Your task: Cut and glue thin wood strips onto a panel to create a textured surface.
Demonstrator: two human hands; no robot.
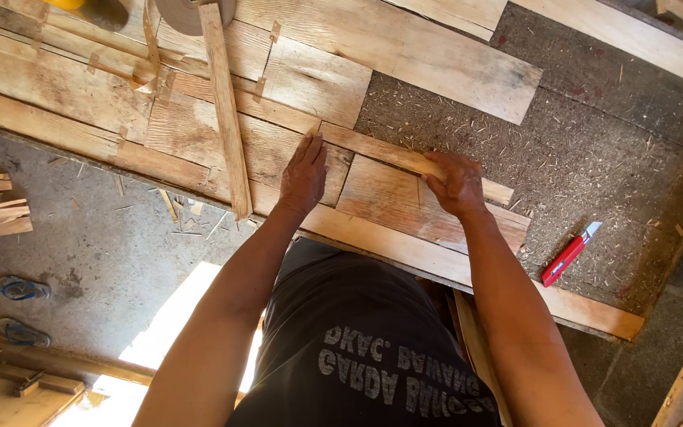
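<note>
From the head view, a thin wooden strip (405, 160) is pinned flat on the worktop (594, 158). The left hand (303, 175) is laid open on its left end; the right hand (458, 186) is curled around its right part. A red knife (568, 255) is seen near right.

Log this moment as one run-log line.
left hand: flat on veneer sheet | right hand: gripping wood strip | red utility knife: idle on workbench

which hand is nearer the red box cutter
Right. The right hand grips a thin wood strip just up-left of the red box cutter; the left hand lies flat on the boards, farther left.
</note>
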